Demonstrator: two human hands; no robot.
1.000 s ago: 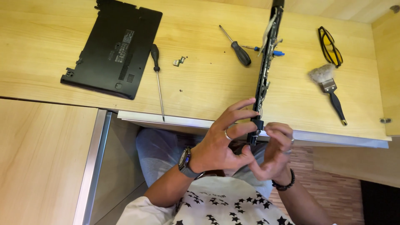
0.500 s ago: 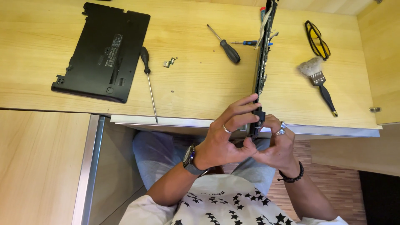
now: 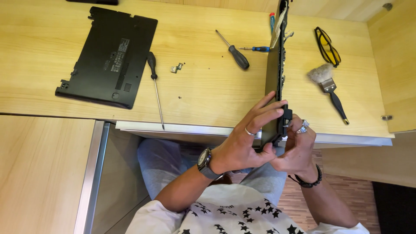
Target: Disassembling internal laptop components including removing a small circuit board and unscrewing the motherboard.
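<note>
A black laptop body stands on edge, running from the desk's far side toward me, with cables and a board showing on its right face. My left hand, with a ring and a wristwatch, grips its near end from the left, fingers laid over the edge. My right hand, wearing rings and a bead bracelet, holds the same near end from the right, fingers at a small black part on the corner.
On the wooden desk lie a black laptop bottom cover, a long thin screwdriver, small metal brackets, a black-handled screwdriver, a blue-handled screwdriver, yellow-lensed glasses and a brush.
Both hands keep their hold on the laptop's near end. My right hand's fingers have shifted up against the corner part. The view has drifted slightly, so the desk items sit lower left in frame.
</note>
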